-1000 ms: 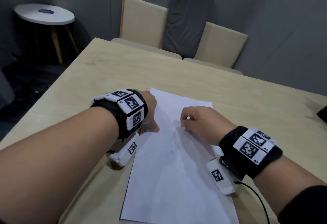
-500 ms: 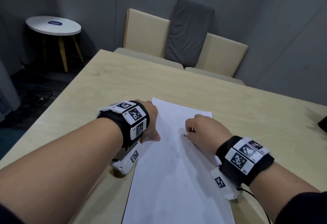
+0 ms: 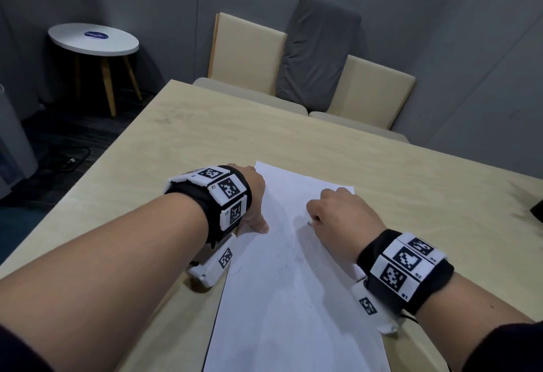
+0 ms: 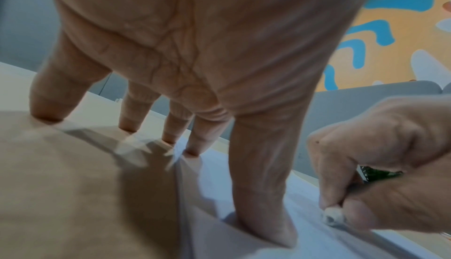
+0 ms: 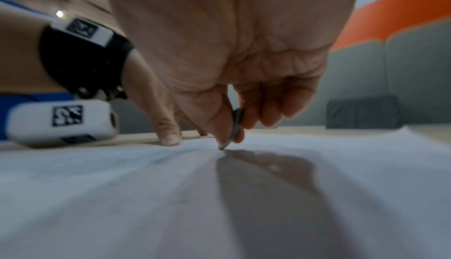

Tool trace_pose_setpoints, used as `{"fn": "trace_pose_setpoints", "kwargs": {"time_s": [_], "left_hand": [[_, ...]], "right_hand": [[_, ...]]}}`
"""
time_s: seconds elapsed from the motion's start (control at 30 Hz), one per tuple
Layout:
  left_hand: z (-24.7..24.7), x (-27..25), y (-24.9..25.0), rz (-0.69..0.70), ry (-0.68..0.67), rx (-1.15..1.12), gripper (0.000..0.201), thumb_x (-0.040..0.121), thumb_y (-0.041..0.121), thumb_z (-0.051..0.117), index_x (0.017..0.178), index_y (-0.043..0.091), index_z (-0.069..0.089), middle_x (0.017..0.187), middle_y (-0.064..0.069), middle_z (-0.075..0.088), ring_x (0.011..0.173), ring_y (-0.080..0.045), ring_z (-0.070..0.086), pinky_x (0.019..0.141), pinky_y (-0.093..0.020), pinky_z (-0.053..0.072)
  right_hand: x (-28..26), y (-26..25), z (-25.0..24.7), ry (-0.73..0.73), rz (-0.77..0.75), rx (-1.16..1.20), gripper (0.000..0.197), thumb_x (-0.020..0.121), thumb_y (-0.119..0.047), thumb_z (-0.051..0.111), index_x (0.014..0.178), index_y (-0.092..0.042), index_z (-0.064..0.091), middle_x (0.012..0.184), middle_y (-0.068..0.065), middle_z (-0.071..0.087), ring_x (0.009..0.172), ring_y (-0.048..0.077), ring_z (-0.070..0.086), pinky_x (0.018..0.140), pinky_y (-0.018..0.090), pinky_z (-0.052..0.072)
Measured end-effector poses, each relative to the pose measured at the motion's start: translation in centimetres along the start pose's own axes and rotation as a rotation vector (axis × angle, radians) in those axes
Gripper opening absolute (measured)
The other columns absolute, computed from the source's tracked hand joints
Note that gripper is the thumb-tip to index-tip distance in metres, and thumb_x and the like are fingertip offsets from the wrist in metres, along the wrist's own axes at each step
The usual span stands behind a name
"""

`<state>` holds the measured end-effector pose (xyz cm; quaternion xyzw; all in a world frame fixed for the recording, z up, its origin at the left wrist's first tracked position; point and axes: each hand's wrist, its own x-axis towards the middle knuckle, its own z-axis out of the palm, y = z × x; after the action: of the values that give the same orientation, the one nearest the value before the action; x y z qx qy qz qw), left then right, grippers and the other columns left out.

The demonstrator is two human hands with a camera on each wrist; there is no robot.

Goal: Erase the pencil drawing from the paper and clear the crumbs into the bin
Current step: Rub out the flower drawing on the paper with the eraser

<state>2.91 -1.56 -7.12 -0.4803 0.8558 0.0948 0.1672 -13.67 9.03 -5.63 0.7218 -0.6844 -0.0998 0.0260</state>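
My left hand [image 3: 255, 207] lay spread, fingers [image 4: 266, 222] straight, pressing the paper's [image 3: 293, 298] left edge to the counter [image 3: 205, 142]. My right hand [image 3: 340, 219] pinched the eraser [image 4: 333, 218], tip down on the sheet toward 12 o'clock of its middle, beside faint grey smudges [image 3: 301, 251]. In my judgement, short strokes running away from the pinning hand would keep the sheet from buckling. Bare counter lay open at 12 and 2 o'clock; the counter's left edge ran close at 9 o'clock. No bin was in view.
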Motion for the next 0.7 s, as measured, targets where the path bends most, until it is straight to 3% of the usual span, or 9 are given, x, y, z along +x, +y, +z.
{"fn": "trace_pose_setpoints", "kwargs": {"time_s": [0.13,0.23,0.37,0.5,0.63,0.7], "left_hand": [[0.0,0.1,0.0,0.003,-0.001,0.01,0.071,0.067,0.072,0.069,0.113,0.018,0.064,0.113,-0.002,0.061,0.104,-0.029,0.061,0.071,-0.033,0.046],[0.0,0.1,0.1,0.007,0.0,0.012,0.071,0.068,0.072,0.07,0.113,0.018,0.065,0.112,-0.002,0.061,0.103,-0.029,0.061,0.07,-0.032,0.044],[-0.2,0.1,0.0,0.012,-0.003,0.006,0.072,0.069,0.072,0.07,0.115,0.017,0.064,0.113,-0.003,0.061,0.105,-0.029,0.061,0.071,-0.033,0.044],[-0.1,0.1,-0.1,0.017,0.002,0.002,0.07,0.069,0.071,0.07,0.114,0.017,0.064,0.113,-0.002,0.062,0.105,-0.028,0.061,0.072,-0.032,0.045],[0.0,0.2,-0.1,0.018,0.003,-0.012,0.071,0.067,0.072,0.071,0.113,0.019,0.064,0.111,-0.001,0.062,0.104,-0.028,0.062,0.07,-0.031,0.044],[0.1,0.3,-0.2,0.019,0.003,-0.018,0.07,0.066,0.072,0.071,0.111,0.019,0.065,0.111,-0.001,0.063,0.103,-0.028,0.062,0.068,-0.03,0.044]], "right_hand": [[-0.2,-0.5,0.0,-0.011,-0.063,0.013,0.016,0.096,-0.021,0.045,0.081,-0.02,0.048,0.088,0.001,0.048,0.089,0.025,0.041,0.069,0.034,0.029],[0.1,0.3,-0.2,0.005,-0.012,-0.074,0.016,0.097,-0.02,0.042,0.083,-0.022,0.05,0.086,-0.001,0.043,0.086,0.025,0.037,0.069,0.033,0.027],[-0.2,-0.3,0.1,-0.001,-0.097,0.002,0.018,0.098,-0.026,0.043,0.085,-0.022,0.055,0.09,-0.001,0.05,0.089,0.024,0.041,0.07,0.033,0.027],[0.2,0.8,-0.2,-0.001,-0.028,-0.075,0.018,0.098,-0.026,0.042,0.091,-0.024,0.059,0.091,0.0,0.049,0.087,0.024,0.036,0.071,0.033,0.028],[-0.3,-0.8,0.0,-0.005,-0.146,0.041,0.017,0.098,-0.029,0.047,0.088,-0.021,0.058,0.095,0.0,0.051,0.092,0.024,0.042,0.075,0.036,0.038],[-0.2,-0.6,0.0,-0.003,-0.129,0.004,0.017,0.098,-0.029,0.046,0.083,-0.023,0.053,0.095,0.0,0.05,0.092,0.025,0.042,0.074,0.035,0.037]]}}
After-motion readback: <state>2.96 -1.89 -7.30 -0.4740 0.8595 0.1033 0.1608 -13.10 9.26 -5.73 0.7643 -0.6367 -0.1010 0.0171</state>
